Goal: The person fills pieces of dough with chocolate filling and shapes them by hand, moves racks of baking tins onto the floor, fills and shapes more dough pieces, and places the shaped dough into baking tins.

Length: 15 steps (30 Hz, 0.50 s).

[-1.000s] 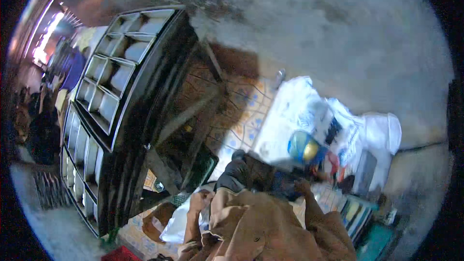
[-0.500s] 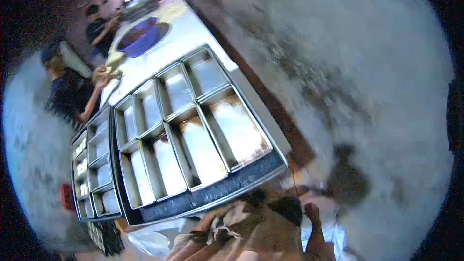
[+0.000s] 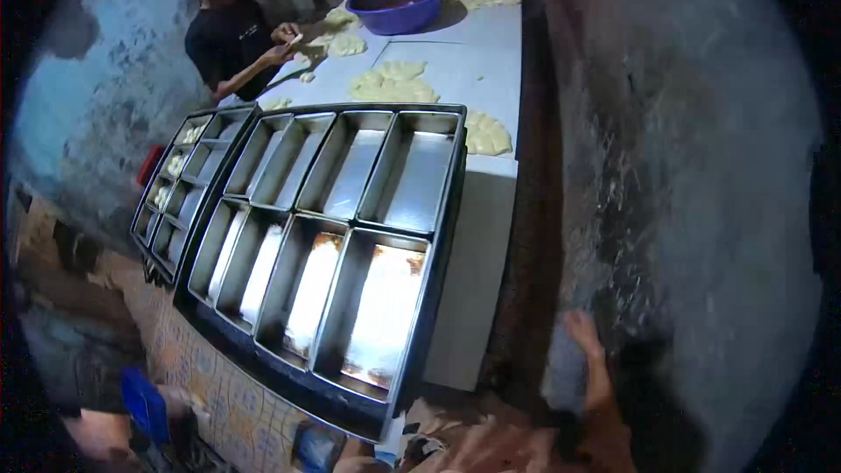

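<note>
A large dark tray (image 3: 289,366) carries several rectangular metal loaf pans (image 3: 419,171), bare inside, some with brown stains on their bottoms. It stands at the near end of the white table (image 3: 455,57). My right hand (image 3: 580,331) is held out right of the table, over the floor, touching nothing I can see; its fingers are smeared. Of my left arm, only a bit of skin (image 3: 357,453) shows below the tray's near edge, and its fingers are hidden. Left of the big tray sits a second pan tray (image 3: 181,256), with pale dough pieces (image 3: 176,165) in some pans.
Flattened pale dough (image 3: 394,81) lies on the table, with more dough (image 3: 486,133) behind the tray's right corner. A purple basin (image 3: 399,17) of dark filling stands farther back. A co-worker (image 3: 229,39) handles dough at the left. A worn wall (image 3: 701,166) rises on the right.
My view has turned, so the trays and table stand straighter and more of the dough shows. My right hand appears higher in the picture; less of my left arm is visible.
</note>
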Available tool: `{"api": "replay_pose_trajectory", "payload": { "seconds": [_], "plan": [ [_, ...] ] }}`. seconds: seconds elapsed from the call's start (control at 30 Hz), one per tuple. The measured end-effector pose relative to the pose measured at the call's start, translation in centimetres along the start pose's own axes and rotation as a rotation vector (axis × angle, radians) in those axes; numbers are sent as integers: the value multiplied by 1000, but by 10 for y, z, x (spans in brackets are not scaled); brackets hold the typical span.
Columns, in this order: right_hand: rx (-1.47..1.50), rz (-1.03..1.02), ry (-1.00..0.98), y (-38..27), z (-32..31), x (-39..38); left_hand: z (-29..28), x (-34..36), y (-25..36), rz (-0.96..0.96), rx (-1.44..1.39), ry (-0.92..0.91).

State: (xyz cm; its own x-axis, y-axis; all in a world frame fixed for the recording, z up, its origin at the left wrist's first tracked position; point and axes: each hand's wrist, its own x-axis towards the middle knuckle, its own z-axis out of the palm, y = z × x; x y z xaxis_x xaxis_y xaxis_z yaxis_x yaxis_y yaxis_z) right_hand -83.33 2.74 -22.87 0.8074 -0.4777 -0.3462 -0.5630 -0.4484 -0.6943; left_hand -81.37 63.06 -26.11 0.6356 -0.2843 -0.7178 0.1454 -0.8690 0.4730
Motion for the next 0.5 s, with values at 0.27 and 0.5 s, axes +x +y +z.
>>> {"api": "replay_pose_trajectory", "payload": {
  "seconds": [0.27, 0.5],
  "plan": [
    [292, -93, -49, -1, -76, 123, 70, -31, 86, -219, -433, 177],
    [586, 245, -455, 79, -30, 118, 131, -33, 74, -359, -520, 400]
  ]
}}
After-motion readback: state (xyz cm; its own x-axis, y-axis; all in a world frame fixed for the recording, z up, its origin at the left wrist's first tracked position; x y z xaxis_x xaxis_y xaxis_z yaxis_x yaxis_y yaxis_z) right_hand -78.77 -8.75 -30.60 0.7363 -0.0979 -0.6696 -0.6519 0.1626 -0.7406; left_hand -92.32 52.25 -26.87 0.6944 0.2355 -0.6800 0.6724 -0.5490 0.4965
